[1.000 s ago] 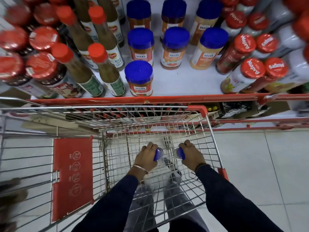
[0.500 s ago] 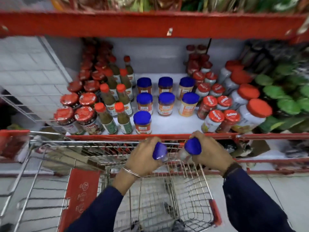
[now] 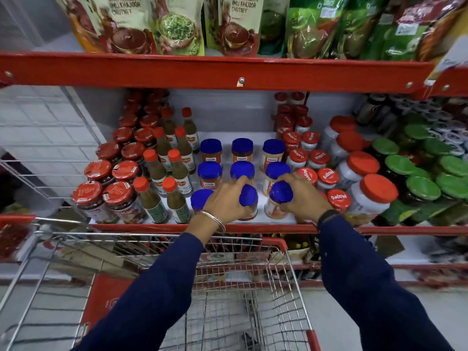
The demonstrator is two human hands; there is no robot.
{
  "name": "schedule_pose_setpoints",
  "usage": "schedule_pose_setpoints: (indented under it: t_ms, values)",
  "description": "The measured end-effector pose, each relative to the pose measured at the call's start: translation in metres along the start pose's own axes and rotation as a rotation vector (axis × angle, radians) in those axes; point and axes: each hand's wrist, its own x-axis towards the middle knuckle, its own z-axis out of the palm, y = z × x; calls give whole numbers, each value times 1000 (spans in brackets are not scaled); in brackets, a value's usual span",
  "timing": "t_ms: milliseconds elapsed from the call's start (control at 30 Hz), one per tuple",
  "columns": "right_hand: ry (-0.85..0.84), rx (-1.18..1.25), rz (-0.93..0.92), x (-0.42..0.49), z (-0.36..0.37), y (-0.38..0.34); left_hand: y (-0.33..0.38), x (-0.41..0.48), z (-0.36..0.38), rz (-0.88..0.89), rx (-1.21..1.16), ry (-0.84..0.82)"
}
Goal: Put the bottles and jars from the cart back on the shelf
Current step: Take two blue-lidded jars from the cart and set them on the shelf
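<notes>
My left hand (image 3: 224,202) grips a blue-lidded jar (image 3: 248,198) at the front row of the white shelf (image 3: 276,218). A second blue-lidded jar (image 3: 279,196), pale orange below the lid, is held by my right hand (image 3: 302,196) just to the right of the first. Both jars sit low over the shelf's front edge; whether they touch it I cannot tell. Behind them stand more blue-lidded jars (image 3: 210,171) in rows. The wire cart (image 3: 291,274) is below my arms, its basket showing no bottles or jars.
Green sauce bottles with red caps (image 3: 174,198) and red-lidded dark jars (image 3: 119,196) stand at the left. White jars with red lids (image 3: 374,196) and green-lidded jars (image 3: 423,188) crowd the right. A red shelf beam (image 3: 228,72) hangs above, with chutney pouches (image 3: 177,24) on top.
Both hands lifted the two blue-lidded jars out of the cart basket and carried them up and forward onto the shelf's front row. The view tilted up from the cart to the shelves.
</notes>
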Motion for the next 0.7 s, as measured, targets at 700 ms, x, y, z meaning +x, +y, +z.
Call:
schedule_pose_setpoints:
  t_ms: [700]
  values:
    - [-87,-215,26,7,22,-2,-16,-5,18,66,85,29]
